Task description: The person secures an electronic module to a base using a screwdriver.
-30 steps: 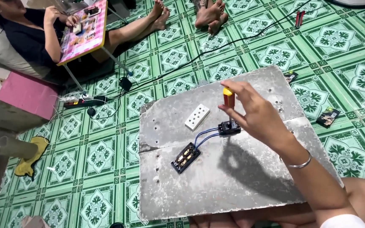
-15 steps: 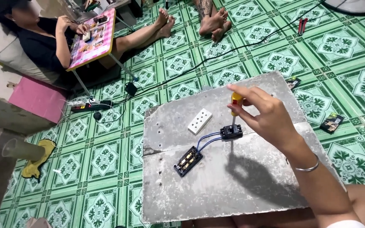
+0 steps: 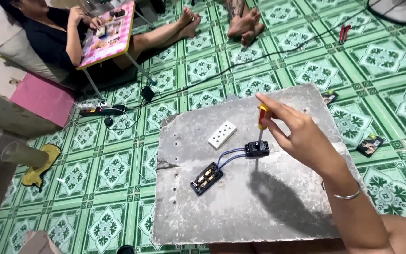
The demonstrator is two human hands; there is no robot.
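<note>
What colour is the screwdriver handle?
Yellow with a red band on the screwdriver handle, seen in the head view.

A rough, matt grey cement board [image 3: 240, 207] lies on a glossy green patterned tile floor [image 3: 377, 61]; on it sit a black plastic breaker [image 3: 256, 148], white plastic socket [image 3: 222, 134] and a screwdriver [image 3: 262, 117] with a smooth yellow-and-red plastic handle.

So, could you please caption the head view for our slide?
Right hand holds a screwdriver upright on a small black switch block on a grey board.

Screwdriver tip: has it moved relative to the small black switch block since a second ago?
Yes. The screwdriver dropped from above the black switch block until its tip meets the block's top.
</note>
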